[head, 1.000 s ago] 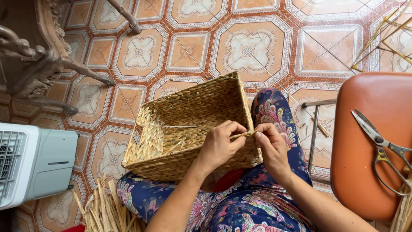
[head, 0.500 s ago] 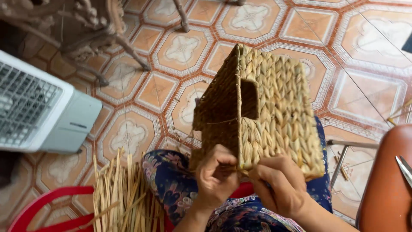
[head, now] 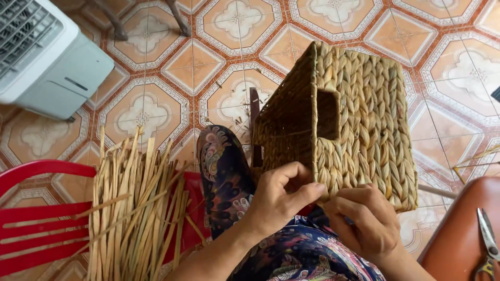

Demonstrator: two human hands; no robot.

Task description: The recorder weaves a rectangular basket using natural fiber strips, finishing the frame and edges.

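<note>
Both hands – left hand [head: 281,195] and right hand [head: 364,221] – are pinching the basket [head: 359,119] rim on the lap, so it is risking tipping toward the floor [head: 208,62] if either grip slackens

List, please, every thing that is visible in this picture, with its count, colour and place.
woven basket: one, straw-coloured, on the lap, tipped on its side
dried straw strips: one bundle, tan, lower left, on the red chair
red chair: one, lower left
fan unit: one, white-grey, upper left
scissors: one, metal, on the orange seat
orange seat: one, lower right
tiled floor: orange and white
left hand: at the basket's lower edge
right hand: at the same edge
</note>
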